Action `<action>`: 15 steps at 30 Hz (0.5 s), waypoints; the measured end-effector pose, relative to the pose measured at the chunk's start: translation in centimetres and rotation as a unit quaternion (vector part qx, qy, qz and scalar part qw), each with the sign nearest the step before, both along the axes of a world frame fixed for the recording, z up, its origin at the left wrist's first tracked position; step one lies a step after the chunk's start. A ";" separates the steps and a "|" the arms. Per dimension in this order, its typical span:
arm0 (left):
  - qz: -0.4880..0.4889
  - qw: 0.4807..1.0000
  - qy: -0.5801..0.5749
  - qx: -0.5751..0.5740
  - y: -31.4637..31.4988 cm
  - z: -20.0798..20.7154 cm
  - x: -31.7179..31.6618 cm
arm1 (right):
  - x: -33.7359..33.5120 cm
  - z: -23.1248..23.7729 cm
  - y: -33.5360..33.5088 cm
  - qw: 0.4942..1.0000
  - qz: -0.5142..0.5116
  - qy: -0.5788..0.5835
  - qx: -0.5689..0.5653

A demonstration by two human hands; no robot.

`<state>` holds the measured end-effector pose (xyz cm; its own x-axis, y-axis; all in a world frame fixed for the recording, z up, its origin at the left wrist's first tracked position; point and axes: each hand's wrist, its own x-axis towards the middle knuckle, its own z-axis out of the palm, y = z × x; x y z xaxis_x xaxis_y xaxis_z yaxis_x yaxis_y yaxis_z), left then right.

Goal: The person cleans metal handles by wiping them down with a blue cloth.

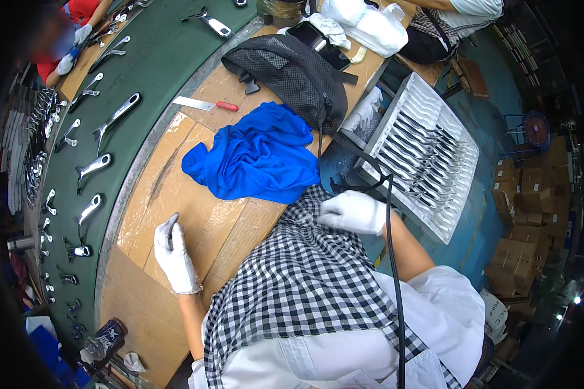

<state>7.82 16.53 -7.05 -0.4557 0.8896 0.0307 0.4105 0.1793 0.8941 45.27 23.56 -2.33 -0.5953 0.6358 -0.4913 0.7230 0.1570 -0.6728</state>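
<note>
My left hand [174, 256], in a white glove with greyed fingertips, is raised over the cardboard-covered worktable [207, 227]. Its fingers stretch out and bend a little, and nothing shows in them. In front of my checked apron [292, 279], by the table's edge, is my right hand [355, 212], also gloved in white. Its fingers curl inward; whatever they may hold is hidden. A crumpled blue cloth [256, 155] lies on the table between and beyond my hands. Adjustable wrenches [117, 118] lie spaced out on the green belt [136, 71] to my left.
A white tray [461, 201] of wrench-like metal pieces stands at my right. Behind the cloth are a black mesh bag [292, 74] and a red-handled blade [201, 104]. A black cable [396, 285] hangs past my right arm. Co-workers sit at far left and far right.
</note>
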 end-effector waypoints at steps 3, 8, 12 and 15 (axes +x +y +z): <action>0.032 0.999 0.019 0.000 -0.4 -0.1 -1.5 | 5.5 0.9 -0.9 0.979 -0.174 -0.042 -0.095; 0.043 0.998 0.046 -0.019 0.6 0.9 -2.4 | 15.1 5.6 0.2 0.867 -0.368 -0.201 0.269; 0.020 0.997 0.073 0.004 3.1 1.6 -3.1 | 10.6 12.4 3.8 0.874 -0.369 0.024 0.315; 0.005 0.998 0.053 0.043 4.2 3.1 -3.1 | 4.9 15.6 7.9 0.891 -0.194 0.039 0.409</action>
<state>4.73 20.74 -3.99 -0.4555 0.8768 0.1542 0.5015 0.1096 0.8582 50.12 31.49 13.24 -0.2637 0.9276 0.2647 0.7865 0.3656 -0.4978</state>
